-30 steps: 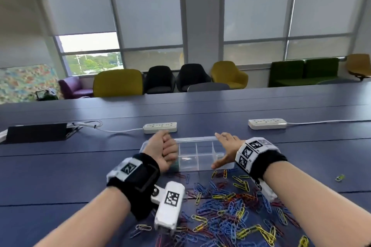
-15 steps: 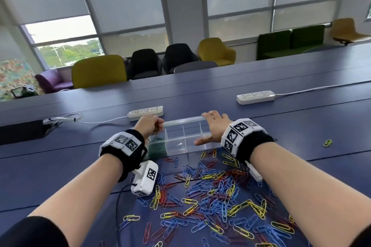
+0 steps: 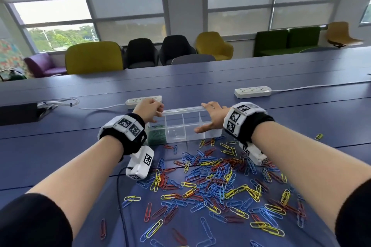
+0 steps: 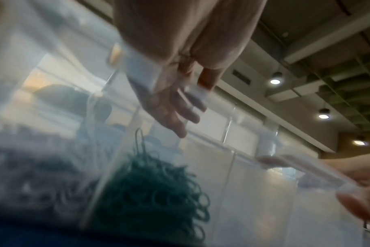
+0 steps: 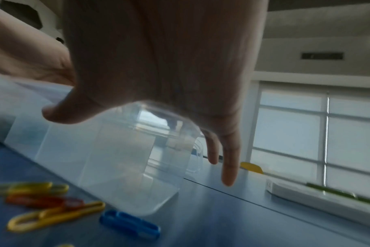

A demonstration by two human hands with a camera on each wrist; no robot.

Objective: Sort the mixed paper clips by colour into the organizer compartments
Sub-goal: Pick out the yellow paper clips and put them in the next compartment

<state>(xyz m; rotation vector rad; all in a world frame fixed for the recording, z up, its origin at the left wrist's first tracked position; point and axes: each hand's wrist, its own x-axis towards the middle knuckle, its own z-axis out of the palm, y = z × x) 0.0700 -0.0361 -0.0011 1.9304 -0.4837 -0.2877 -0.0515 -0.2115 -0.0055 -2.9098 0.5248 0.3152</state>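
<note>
A clear plastic organizer point(image 3: 181, 133) stands on the blue table, just beyond a wide scatter of blue, yellow and red paper clips point(image 3: 216, 182). Green clips point(image 3: 157, 137) fill its left compartment, blurred but visible in the left wrist view as green clips point(image 4: 154, 192). The other compartments look bare. My left hand point(image 3: 149, 110) grips the left end of the clear lid point(image 3: 183, 110), which stands raised along the far side. My right hand point(image 3: 212, 119) lies on the organizer's right end point(image 5: 137, 158), thumb along the near rim, straight fingers point(image 5: 228, 158) reaching past the far side.
Two white power strips point(image 3: 143, 100) point(image 3: 253, 91) lie behind the organizer, with a cable and a black device point(image 3: 19, 113) at far left. One stray green clip point(image 3: 318, 136) sits alone at right. Chairs line the table's far side.
My left hand went from a fist at the organizer's near-left end to its far-left corner and took hold of the lid. The head view dropped, showing more of the clip pile.
</note>
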